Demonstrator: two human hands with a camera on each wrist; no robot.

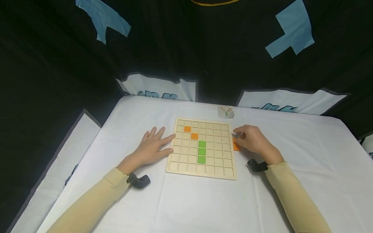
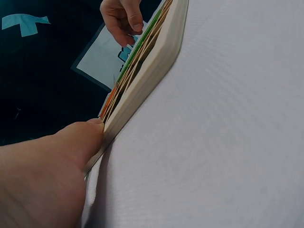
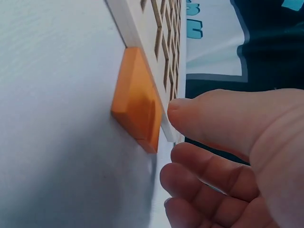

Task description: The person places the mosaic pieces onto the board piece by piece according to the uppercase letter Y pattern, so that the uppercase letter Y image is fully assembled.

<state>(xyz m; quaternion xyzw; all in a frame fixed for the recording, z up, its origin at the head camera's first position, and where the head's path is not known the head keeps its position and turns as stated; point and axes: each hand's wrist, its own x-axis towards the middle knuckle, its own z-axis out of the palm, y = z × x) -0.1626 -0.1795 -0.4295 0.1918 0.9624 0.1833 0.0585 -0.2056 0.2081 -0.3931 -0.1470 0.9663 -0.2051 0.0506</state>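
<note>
A square wooden grid board [image 1: 215, 161] lies flat on the cloth, two orange tiles [image 1: 187, 128] set diagonally in its cells and three green tiles [image 1: 201, 151] in a column below them. Spread fingers of my left hand [image 1: 151, 149] rest on the cloth, thumb and index finger touching the board's left edge. Against the right edge lie orange tiles [image 3: 135, 95], partly covered by the right hand in the head view. Over them hovers my right hand [image 1: 253, 139], fingers bent loosely. A gap separates its thumb from its fingers in the right wrist view, and no tile shows between them.
Behind the board lies a small card [image 1: 225, 112] printed with a coloured grid pattern. White cloth [image 1: 201, 204] covers the table. Dark curtains [image 1: 186, 42] with blue tape [image 1: 294, 29] hang along the far side.
</note>
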